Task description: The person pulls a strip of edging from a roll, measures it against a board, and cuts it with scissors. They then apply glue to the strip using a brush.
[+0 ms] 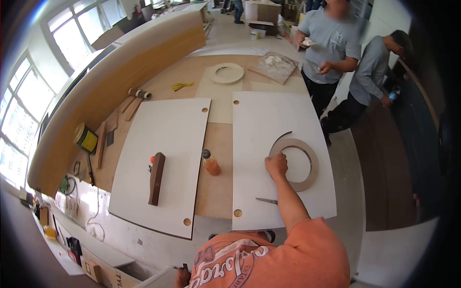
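Observation:
My right hand is closed on the left side of a beige roll of edging strip, whose dark loose end curves up beyond my fingers. The roll lies flat on the right white panel. Just below it rests a pair of scissors or similar metal tool, partly hidden by my forearm. My left hand is low at the bottom edge, closed around a small dark object I cannot make out. A bottle of orange liquid stands between the panels. On the left white panel lies a brown wooden-bodied tool.
Further back on the table are a pale roll, yellow gloves and a plastic bag. A tin stands at the left, beside a curved wooden piece. Two people stand at the back right.

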`<action>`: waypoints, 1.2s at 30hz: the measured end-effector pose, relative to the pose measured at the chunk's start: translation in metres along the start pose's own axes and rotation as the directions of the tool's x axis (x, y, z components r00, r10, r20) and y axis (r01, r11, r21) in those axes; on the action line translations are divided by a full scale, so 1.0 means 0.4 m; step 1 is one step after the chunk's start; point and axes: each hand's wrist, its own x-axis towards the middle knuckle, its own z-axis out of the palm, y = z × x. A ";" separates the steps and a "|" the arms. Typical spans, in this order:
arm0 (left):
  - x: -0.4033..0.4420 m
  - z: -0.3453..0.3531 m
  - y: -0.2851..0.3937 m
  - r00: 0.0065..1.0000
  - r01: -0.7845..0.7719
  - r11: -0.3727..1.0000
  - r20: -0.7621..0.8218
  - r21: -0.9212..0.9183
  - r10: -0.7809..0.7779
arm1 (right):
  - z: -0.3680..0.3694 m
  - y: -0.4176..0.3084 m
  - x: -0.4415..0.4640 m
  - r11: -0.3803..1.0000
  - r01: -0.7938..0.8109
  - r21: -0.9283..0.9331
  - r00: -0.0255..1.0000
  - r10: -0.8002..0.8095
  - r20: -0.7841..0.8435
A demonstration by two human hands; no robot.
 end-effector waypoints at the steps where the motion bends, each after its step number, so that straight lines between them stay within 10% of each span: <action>1: 0.014 -0.013 0.014 1.000 -0.004 1.000 -0.018 0.016 0.004 | 0.003 0.000 0.000 1.000 0.010 -0.023 1.000 -0.010 -0.006; 17: 0.183 -0.093 0.026 0.997 0.074 0.959 0.027 -0.272 -0.070 | -0.084 0.071 -0.005 0.932 -0.061 0.358 0.990 0.010 0.142; 22: 0.186 -0.103 -0.028 0.968 -0.253 0.961 0.023 0.113 0.252 | -0.098 0.068 -0.021 0.975 0.008 0.222 0.997 -0.026 0.078; 26: 0.135 -0.096 0.025 0.992 0.130 0.980 0.013 -0.149 -0.129 | -0.142 0.016 -0.089 0.988 -0.001 0.156 1.000 -0.001 0.013; 36: 0.087 -0.091 0.066 0.993 0.119 0.990 0.010 -0.072 -0.119 | -0.126 0.033 -0.104 0.995 -0.004 0.099 0.998 -0.002 0.058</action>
